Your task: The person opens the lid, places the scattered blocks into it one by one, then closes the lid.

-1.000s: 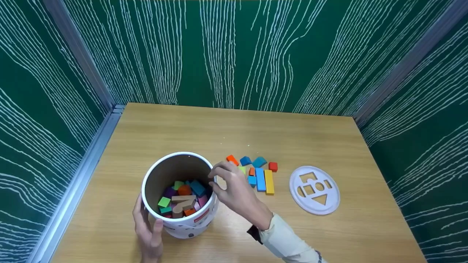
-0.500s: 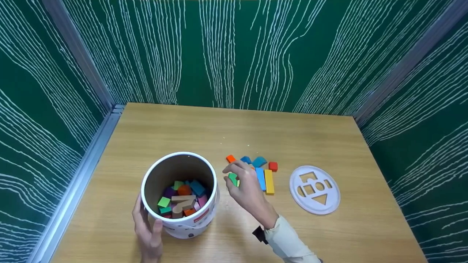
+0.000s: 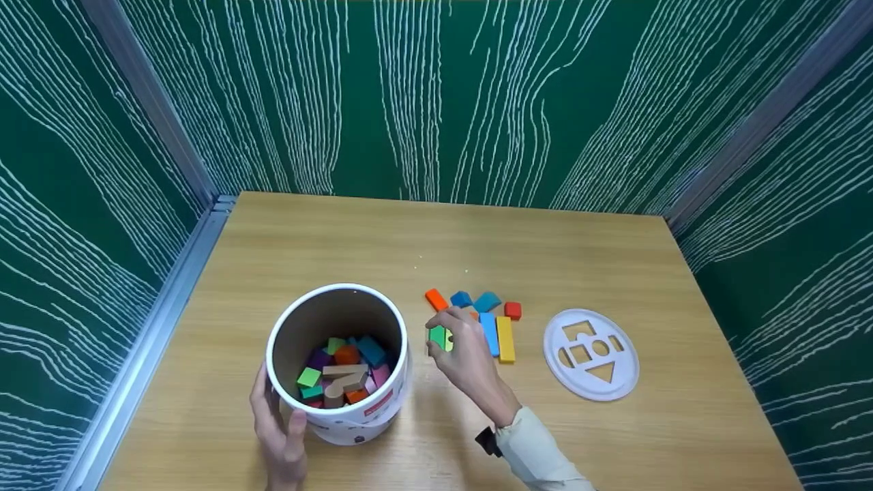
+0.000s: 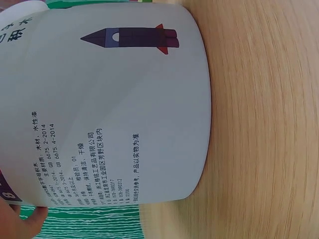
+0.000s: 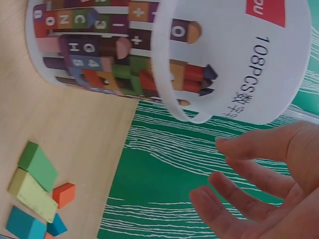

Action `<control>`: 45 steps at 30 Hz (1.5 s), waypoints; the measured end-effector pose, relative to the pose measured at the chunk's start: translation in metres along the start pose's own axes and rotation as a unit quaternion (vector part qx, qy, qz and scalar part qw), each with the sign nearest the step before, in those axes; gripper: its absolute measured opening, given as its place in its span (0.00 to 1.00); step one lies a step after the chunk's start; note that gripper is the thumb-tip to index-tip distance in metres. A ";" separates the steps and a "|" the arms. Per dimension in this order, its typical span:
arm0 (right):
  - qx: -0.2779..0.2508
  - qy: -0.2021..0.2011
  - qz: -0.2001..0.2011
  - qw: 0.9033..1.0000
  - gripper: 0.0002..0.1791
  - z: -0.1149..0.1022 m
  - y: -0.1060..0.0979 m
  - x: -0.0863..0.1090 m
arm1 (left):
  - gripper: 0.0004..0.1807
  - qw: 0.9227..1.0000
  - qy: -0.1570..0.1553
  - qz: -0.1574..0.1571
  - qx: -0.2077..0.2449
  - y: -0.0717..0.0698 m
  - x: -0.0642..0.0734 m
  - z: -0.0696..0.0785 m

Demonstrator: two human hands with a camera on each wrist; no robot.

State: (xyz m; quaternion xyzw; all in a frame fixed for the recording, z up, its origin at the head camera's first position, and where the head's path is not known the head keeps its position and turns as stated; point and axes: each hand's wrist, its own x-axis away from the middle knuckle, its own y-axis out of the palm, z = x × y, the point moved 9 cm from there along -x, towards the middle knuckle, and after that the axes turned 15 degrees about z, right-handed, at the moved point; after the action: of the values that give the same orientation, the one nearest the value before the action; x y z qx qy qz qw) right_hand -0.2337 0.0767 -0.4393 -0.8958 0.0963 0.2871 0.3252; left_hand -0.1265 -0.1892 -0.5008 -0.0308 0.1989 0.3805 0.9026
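The left hand (image 3: 276,426) grips the near side of the white tub (image 3: 339,365) of blocks. Just right of the tub, the right hand (image 3: 464,354) hovers with loose, empty fingers over a green block (image 3: 437,336) lying on the table (image 3: 614,259). Farther right lies the lid (image 3: 590,354).

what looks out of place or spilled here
Nothing is spilled. The tub stands upright, gripped by the left hand; its lid lies flat on the table beside a tidy cluster of blocks.
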 end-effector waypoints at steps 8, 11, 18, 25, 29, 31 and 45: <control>0.017 0.027 -0.009 0.999 0.12 0.020 0.012 0.008 | 0.35 1.000 -0.004 -0.003 -0.010 0.000 0.000 -0.005; 0.015 0.041 -0.008 0.999 0.12 0.027 0.016 0.011 | 0.35 1.000 -0.010 -0.002 -0.015 0.000 0.000 -0.005; 0.025 0.043 0.000 0.999 0.12 0.036 0.023 0.015 | 0.35 1.000 -0.007 0.001 -0.022 -0.001 0.000 -0.003; 0.039 0.058 -0.010 0.997 0.11 0.047 0.032 0.021 | 0.35 1.000 -0.008 0.002 -0.029 -0.001 -0.001 -0.004; 0.044 0.065 -0.014 0.997 0.10 0.054 0.037 0.026 | 0.36 1.000 0.000 -0.001 -0.011 -0.001 -0.001 -0.003; 0.046 0.068 -0.014 0.997 0.10 0.057 0.038 0.028 | 0.36 1.000 0.006 -0.003 0.001 -0.001 -0.001 -0.002; 0.047 0.135 -0.069 0.987 0.12 0.079 0.060 0.041 | 0.36 1.000 -0.006 0.000 -0.022 -0.001 -0.001 -0.004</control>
State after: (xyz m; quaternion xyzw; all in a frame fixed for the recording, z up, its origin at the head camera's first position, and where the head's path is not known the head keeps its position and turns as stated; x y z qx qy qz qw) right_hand -0.2580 0.0815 -0.5442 -0.9144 0.0910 0.1360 0.3703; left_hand -0.1280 -0.1909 -0.5041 -0.0482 0.1853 0.3849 0.9029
